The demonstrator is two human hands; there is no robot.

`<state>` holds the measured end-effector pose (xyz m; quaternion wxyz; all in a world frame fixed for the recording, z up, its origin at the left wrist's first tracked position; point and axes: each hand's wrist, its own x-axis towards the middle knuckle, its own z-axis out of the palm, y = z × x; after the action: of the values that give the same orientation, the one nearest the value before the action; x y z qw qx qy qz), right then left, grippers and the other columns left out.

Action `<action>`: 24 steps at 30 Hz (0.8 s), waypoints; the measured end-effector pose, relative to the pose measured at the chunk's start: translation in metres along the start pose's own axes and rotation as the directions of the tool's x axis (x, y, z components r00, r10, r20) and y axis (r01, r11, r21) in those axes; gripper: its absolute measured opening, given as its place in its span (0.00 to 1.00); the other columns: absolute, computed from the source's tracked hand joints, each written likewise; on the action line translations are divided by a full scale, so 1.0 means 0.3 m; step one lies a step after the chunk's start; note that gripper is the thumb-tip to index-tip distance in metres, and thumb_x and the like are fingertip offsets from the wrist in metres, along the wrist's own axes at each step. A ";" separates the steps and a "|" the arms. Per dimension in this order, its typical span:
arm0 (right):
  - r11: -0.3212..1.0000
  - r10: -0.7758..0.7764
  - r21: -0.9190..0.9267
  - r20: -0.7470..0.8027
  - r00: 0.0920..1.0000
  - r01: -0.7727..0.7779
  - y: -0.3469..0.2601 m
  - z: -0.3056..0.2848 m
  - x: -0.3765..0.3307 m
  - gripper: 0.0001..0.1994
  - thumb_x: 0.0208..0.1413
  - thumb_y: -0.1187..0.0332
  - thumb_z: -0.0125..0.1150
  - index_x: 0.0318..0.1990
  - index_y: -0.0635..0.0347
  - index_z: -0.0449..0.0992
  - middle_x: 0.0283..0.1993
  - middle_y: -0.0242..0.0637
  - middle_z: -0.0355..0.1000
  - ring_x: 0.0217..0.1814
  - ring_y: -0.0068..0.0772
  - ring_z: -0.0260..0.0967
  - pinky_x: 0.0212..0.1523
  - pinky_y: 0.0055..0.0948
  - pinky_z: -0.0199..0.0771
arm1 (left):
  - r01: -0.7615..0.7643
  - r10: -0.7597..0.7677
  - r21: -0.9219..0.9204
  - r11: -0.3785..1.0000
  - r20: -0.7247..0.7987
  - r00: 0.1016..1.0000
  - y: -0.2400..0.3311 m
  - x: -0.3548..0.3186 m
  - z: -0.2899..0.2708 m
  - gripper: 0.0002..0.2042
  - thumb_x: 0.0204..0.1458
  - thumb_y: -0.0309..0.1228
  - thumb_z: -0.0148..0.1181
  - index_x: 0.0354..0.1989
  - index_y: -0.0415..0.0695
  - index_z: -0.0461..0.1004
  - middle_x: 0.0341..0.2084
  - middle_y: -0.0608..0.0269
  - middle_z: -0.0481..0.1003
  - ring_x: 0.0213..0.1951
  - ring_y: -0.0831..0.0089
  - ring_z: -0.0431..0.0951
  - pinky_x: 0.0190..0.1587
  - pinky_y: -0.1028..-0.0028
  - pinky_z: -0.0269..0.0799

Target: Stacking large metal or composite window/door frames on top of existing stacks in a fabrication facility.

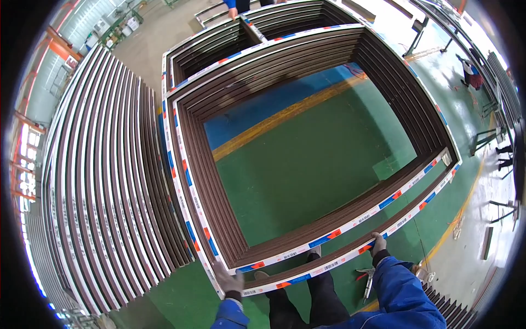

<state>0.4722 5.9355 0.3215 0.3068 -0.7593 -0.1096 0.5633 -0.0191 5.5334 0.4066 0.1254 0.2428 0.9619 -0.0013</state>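
In front of me lies a stack of large brown window frames, their top faces covered with white film marked in red and blue. My right hand, in a grey glove, is closed around the near rail of the top window frame. At the near left corner of that frame is my left hand, also gloved and touching the edge. Motion smears its fingers, so their grip is unclear. Through the frame openings the green floor shows.
Another stack of frames stands close on the left. A co-worker's hand touches the far side of the stack. A hand tool with a red grip is by my right forearm. Metal racks stand at the right.
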 end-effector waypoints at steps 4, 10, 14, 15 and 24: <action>0.998 -0.002 0.060 0.043 0.999 -0.001 0.022 -0.029 0.048 0.05 0.46 0.71 0.65 0.30 0.57 0.75 0.25 0.30 0.65 0.25 0.33 0.67 0.29 0.37 0.74 | 0.422 -0.425 -0.283 0.862 0.053 0.904 -0.177 0.204 -0.010 0.55 0.43 0.53 0.72 0.74 0.33 0.49 0.71 0.36 0.55 0.73 0.45 0.54 0.74 0.57 0.47; 0.996 0.054 0.065 0.064 0.996 -0.058 -0.021 -0.045 0.013 0.05 0.49 0.71 0.63 0.29 0.54 0.72 0.25 0.30 0.63 0.26 0.34 0.67 0.30 0.40 0.75 | 0.445 -0.354 -0.491 0.749 0.270 0.895 -0.319 0.335 0.109 0.46 0.41 0.40 0.75 0.67 0.26 0.59 0.61 0.33 0.67 0.65 0.48 0.67 0.68 0.62 0.59; 0.989 0.148 -0.003 0.142 0.979 -0.149 0.038 0.064 -0.018 0.06 0.47 0.68 0.63 0.28 0.50 0.69 0.25 0.27 0.61 0.27 0.33 0.64 0.33 0.41 0.74 | 0.483 -0.384 -0.442 0.756 0.298 0.874 -0.656 0.344 0.158 0.39 0.38 0.34 0.71 0.58 0.23 0.66 0.52 0.32 0.74 0.56 0.45 0.75 0.62 0.60 0.67; 0.989 0.148 0.004 0.142 0.979 -0.150 0.034 0.054 -0.018 0.06 0.47 0.68 0.63 0.28 0.50 0.69 0.25 0.27 0.61 0.27 0.33 0.64 0.33 0.41 0.74 | 0.472 -0.354 -0.424 0.773 0.330 0.875 -0.674 0.354 0.172 0.38 0.37 0.34 0.71 0.57 0.23 0.67 0.51 0.32 0.74 0.55 0.45 0.75 0.62 0.60 0.66; 0.999 0.030 0.024 0.113 0.993 -0.033 0.049 0.005 0.086 0.03 0.46 0.71 0.59 0.27 0.51 0.71 0.25 0.27 0.65 0.27 0.31 0.66 0.31 0.37 0.73 | 0.420 -0.323 -0.316 0.851 0.318 0.892 -0.551 0.316 0.120 0.32 0.38 0.41 0.71 0.40 0.19 0.75 0.41 0.27 0.77 0.48 0.41 0.78 0.54 0.57 0.72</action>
<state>0.4770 5.9377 0.2924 0.3010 -0.7238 -0.1073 0.6116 -0.1682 5.4297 0.3390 0.2886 0.0200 0.9487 0.1277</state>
